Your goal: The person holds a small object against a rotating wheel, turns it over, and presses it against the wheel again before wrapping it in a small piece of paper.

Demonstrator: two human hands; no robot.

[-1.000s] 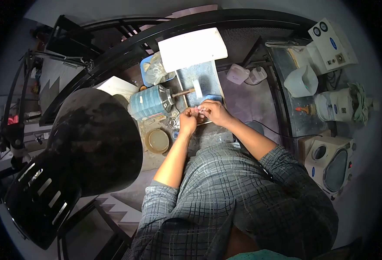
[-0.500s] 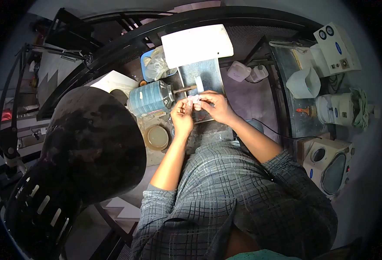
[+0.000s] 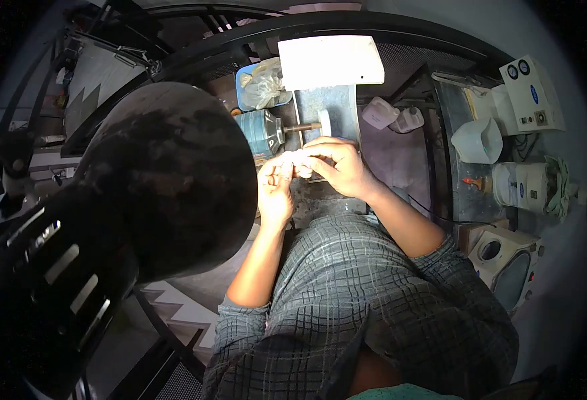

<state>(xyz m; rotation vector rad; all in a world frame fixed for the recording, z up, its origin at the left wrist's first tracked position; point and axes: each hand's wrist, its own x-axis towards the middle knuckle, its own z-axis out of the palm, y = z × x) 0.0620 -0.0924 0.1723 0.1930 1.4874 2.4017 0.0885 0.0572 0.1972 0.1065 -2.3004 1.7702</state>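
Observation:
My left hand and my right hand meet at the fingertips, both closed on a small pale pinkish piece that is bright with glare and partly covered by the fingers. Just beyond them is a white wheel on the shaft of a blue motor. The wheel stands over a grey metal tray, with a white cover above its far end. No contact shows between the piece and the wheel.
A large black lamp shade fills the left side and hides part of the motor. Behind the motor, a blue basket holds plastic bags. White jugs stand right of the tray; farther right are a white pitcher and a gauged machine.
The view has shifted, and the lamp shade now covers more of the motor and hides the round bowl. Both hands still pinch the piece, which looks brighter.

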